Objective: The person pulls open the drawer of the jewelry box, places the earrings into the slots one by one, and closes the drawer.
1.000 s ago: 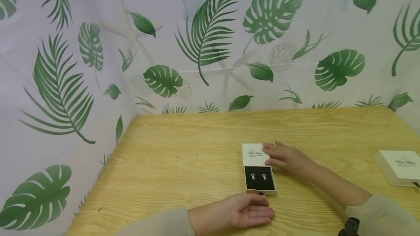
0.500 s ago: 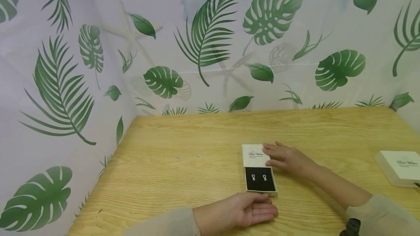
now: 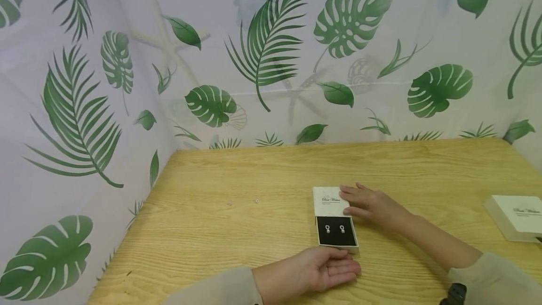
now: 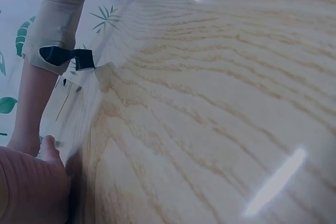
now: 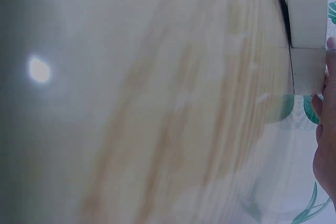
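In the head view a small white jewelry box [image 3: 326, 207] lies on the table, its sleeve printed with dark lettering. Its drawer [image 3: 336, 244] is slid partly out toward me, lined in black. Two silver earrings [image 3: 327, 229] sit side by side on the lining. My right hand [image 3: 372, 206] lies along the sleeve's right side, extended fingertips resting on its edge; the right wrist view shows the box's side wall [image 5: 310, 69] beside the fingers. Palm turned up, my left hand [image 3: 323, 269] is at the drawer front, thumb against it and the other fingers loosely extended.
A second white box [image 3: 516, 215] with similar lettering stands at the table's right. Two tiny shiny pieces, one of them a small bit [image 3: 256, 200], lie left of the jewelry box. A leaf-print sheet [image 3: 254, 60] hangs behind the wooden table [image 3: 211, 239].
My left hand has moved slightly right and forward, and its thumb now covers the dark tab at the drawer front. The right hand stays on the sleeve.
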Motion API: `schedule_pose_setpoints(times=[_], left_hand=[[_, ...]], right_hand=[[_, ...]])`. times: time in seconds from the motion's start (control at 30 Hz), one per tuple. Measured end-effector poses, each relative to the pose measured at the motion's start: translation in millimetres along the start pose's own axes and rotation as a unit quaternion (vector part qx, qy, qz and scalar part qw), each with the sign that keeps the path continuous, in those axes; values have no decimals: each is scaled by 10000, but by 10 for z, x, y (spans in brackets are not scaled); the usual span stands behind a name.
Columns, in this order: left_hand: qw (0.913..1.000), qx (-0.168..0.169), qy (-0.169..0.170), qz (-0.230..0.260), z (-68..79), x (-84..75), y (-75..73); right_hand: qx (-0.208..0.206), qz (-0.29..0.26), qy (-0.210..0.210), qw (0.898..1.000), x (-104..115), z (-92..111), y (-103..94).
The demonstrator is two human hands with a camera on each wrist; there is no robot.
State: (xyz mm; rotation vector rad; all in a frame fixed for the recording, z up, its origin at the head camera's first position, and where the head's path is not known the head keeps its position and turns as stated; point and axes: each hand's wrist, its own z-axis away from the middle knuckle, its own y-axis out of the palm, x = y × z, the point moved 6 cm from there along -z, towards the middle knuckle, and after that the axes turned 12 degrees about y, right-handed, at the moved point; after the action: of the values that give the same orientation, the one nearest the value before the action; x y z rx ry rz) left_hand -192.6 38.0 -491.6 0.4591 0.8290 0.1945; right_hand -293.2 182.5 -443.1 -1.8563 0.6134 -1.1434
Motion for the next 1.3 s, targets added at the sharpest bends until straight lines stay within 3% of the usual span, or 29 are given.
schedule_pose_setpoints(times=[0.4,0.7,1.3], left_hand=[[9999,12,-138,20,-17,-20,-4],[9993,362,-121,8,-37,-43,13],[9995,230,-190,79,-108,-101,-12]], right_hand=[[-71,-20,-90,9999,28,3,-25],[-101,-14,-180,9998,50,-8,-33],[-101,95,-257,9996,52,3,-30]])
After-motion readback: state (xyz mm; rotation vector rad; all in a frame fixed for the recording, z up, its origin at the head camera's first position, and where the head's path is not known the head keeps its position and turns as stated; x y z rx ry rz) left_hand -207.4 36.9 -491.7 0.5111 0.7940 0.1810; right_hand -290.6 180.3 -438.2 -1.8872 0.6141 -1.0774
